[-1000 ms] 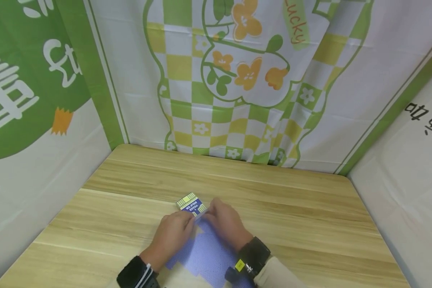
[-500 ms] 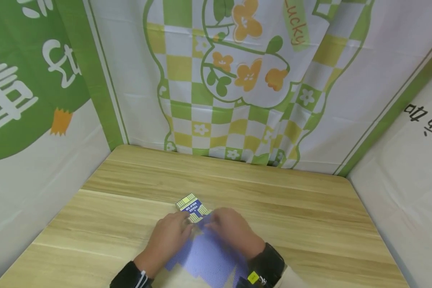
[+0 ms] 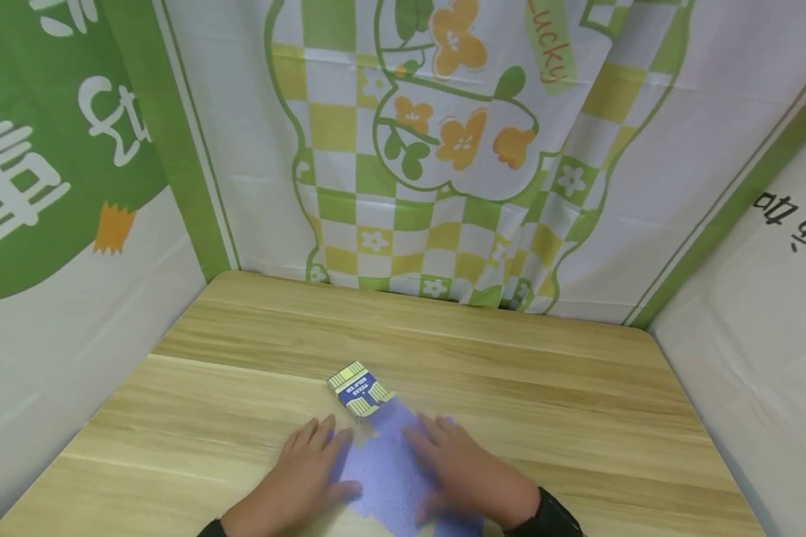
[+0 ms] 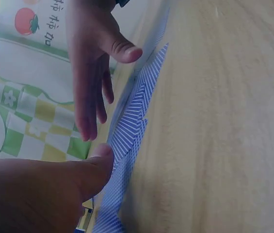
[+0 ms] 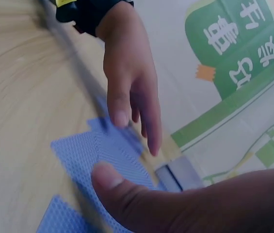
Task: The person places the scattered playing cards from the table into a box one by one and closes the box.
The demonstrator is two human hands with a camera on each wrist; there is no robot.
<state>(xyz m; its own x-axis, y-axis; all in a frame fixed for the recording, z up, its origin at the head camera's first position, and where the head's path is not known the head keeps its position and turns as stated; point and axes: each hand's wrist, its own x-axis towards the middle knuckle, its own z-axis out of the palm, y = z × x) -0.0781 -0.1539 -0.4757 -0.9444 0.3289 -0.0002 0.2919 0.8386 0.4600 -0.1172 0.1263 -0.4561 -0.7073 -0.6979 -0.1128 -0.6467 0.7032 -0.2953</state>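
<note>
Cards (image 3: 389, 462) with blue-patterned backs uppermost lie spread and overlapping on the near part of the wooden table (image 3: 544, 373), well apart from its far edge. A box (image 3: 360, 388) printed TEXAS HOLD'EM lies flat at the end of the spread that points toward the table's far left corner, nearer the left edge of the table than the right; its lettering is upside down in the head view. One card sits at the near end of the box; whether it runs beneath cannot be told. The left hand (image 3: 302, 466) is positioned along the left side of the spread, fingers extended and slightly apart, thumb set wide of them. The right hand (image 3: 466, 466) is positioned over the right side, partly blurred, fingers extended, thumb also wide. In the head view both hands overlap the cards; fingertip contact cannot be confirmed. A black band (image 3: 547, 514) encircles the right wrist. Along the far edge of the table hangs a checked cloth (image 3: 443, 231) in green, yellow and white, with orange flowers.
</note>
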